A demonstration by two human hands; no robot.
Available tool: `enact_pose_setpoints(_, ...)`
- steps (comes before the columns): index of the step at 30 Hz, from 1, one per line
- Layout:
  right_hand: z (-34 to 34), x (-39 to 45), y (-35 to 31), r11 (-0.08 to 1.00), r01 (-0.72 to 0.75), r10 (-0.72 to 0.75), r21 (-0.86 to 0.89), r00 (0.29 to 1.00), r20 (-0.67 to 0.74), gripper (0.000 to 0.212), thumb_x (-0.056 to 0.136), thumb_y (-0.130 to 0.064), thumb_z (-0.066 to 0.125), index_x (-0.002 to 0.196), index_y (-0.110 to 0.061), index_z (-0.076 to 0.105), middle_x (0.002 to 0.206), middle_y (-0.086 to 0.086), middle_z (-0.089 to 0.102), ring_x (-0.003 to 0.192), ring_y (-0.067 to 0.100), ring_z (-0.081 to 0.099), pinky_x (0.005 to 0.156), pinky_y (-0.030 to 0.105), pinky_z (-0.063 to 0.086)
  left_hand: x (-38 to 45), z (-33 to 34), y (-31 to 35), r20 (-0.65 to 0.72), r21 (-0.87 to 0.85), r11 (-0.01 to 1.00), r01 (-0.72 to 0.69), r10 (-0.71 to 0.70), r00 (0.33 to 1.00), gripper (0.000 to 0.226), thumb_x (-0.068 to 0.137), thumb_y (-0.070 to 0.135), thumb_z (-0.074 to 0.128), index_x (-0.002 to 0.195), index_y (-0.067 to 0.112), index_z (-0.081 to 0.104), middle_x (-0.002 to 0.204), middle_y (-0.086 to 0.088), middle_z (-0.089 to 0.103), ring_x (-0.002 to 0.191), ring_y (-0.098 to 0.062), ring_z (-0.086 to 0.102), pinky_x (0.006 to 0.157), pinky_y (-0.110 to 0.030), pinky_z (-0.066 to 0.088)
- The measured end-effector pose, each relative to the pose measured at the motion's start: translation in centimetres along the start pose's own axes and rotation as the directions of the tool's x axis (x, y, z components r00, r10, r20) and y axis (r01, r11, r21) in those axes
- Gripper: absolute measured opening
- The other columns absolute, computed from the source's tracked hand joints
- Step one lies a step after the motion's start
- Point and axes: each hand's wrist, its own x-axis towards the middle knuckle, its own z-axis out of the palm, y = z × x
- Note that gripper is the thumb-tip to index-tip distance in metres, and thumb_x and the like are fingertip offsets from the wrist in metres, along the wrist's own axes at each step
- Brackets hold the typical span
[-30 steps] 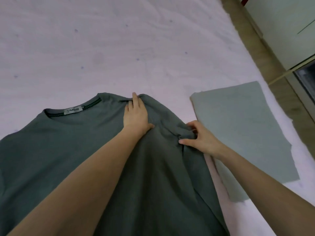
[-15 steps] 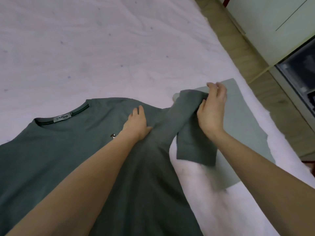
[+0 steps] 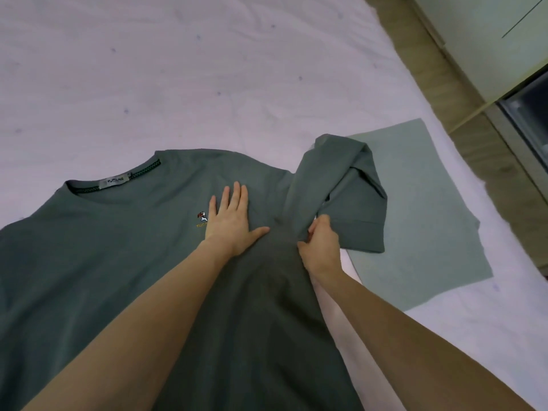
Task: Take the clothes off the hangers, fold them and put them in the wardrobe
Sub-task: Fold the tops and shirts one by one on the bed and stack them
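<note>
Left hand (image 3: pixel 229 222): flat, palm down on the chest of the dark green T-shirt (image 3: pixel 103 262), fingers straight and close together, pointing away from the person, thumb splayed out toward the right hand; forearm runs in from lower left, lying over the shirt body. Right hand (image 3: pixel 321 247): just right of the left thumb, fingers curled, pinching a bunched ridge of shirt fabric at the side seam under the sleeve (image 3: pixel 350 185); forearm comes in from lower right. The sleeve is partly doubled over itself, sitting beyond and right of the right hand, its hem lying on a lighter grey-green folded garment (image 3: pixel 430 218). The shirt is spread front-up on the white bed sheet (image 3: pixel 207 69), collar with label (image 3: pixel 115 181) beyond and left of the left hand, a small embroidered logo (image 3: pixel 202 218) touching the left hand's outer edge. Count: two hands, one T-shirt being worked, one folded garment flat on the sheet to the right of the right hand. Wardrobe front (image 3: pixel 489 40) sits far right beyond the right hand, across a strip of wood floor (image 3: pixel 444 93); a dark opening shows beside it, contents can't be made out.
</note>
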Motion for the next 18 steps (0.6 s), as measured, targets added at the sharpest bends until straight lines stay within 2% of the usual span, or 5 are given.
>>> enact_pose_setpoints(6, 0.0, -0.5, -0.2, 0.697, 0.345, -0.442, -0.629, 0.897, 0.001, 0.035, 0.09, -0.005, 0.057, 0.123, -0.009, 0.048, 0.114, 0.011, 0.055, 0.099, 0.028, 0.057, 0.077, 0.035, 0.046, -0.2, -1.0, -2.2, 0.056, 0.021, 0.999, -0.033, 0.032, 0.998, 0.096, 0.089, 0.07, 0.039, 0.154, 0.021, -0.012, 0.161, 0.0, -0.016, 0.149, -0.024, -0.011, 0.12, -0.051, 0.0)
enact_pose_setpoints(8, 0.7, -0.5, 0.1, 0.475, 0.558, -0.627, -0.681, 0.757, 0.183, 0.043, 0.092, -0.012, 0.057, 0.133, -0.009, 0.049, 0.135, 0.011, 0.052, 0.121, 0.03, 0.052, 0.097, 0.04, 0.044, -1.1, -1.2, -3.7, 0.048, 0.027, 0.999, -0.039, 0.038, 0.998, 0.087, 0.094, 0.062, 0.038, 0.155, 0.02, -0.007, 0.162, -0.001, -0.012, 0.149, -0.024, -0.008, 0.121, -0.048, 0.003)
enact_pose_setpoints(10, 1.3, -0.7, 0.3, 0.318, 0.576, -0.484, -0.753, 0.781, 0.394, 0.051, 0.098, -0.018, 0.044, 0.147, -0.009, 0.035, 0.154, 0.009, 0.034, 0.139, 0.026, 0.035, 0.116, 0.042, 0.022, -2.7, -1.3, -5.9, 0.046, 0.031, 0.999, -0.028, 0.027, 0.999, 0.079, 0.097, 0.056, 0.039, 0.156, 0.021, -0.001, 0.163, -0.001, -0.007, 0.15, -0.024, -0.002, 0.121, -0.047, 0.007)
enact_pose_setpoints(14, 2.8, -2.7, -4.1, 0.167, 0.418, -0.364, -0.893, 0.868, 0.338, 0.028, 0.083, -0.017, 0.057, 0.111, -0.011, 0.064, 0.111, 0.01, 0.065, 0.104, 0.027, 0.058, 0.109, 0.044, 0.03, -6.8, -2.2, -12.0, -0.069, 0.025, 0.999, 0.043, -0.041, 0.997, 0.055, 0.098, 0.044, 0.044, 0.146, 0.018, 0.036, 0.154, -0.004, 0.031, 0.142, -0.023, 0.028, 0.117, -0.041, 0.021)
enact_pose_setpoints(18, 9.5, -6.6, -13.3, 0.105, 0.792, -0.59, -0.602, 0.537, 0.603, 0.015, 0.081, -0.015, 0.066, 0.094, -0.009, 0.062, 0.094, 0.008, 0.064, 0.092, 0.028, 0.059, 0.078, 0.035, 0.045, -12.3, -3.2, -21.5, -0.321, -0.183, 0.944, 0.275, -0.321, 0.891, 0.035, 0.096, 0.029, 0.048, 0.125, 0.012, 0.055, 0.128, -0.01, 0.054, 0.117, -0.03, 0.05, 0.1, -0.04, 0.038)
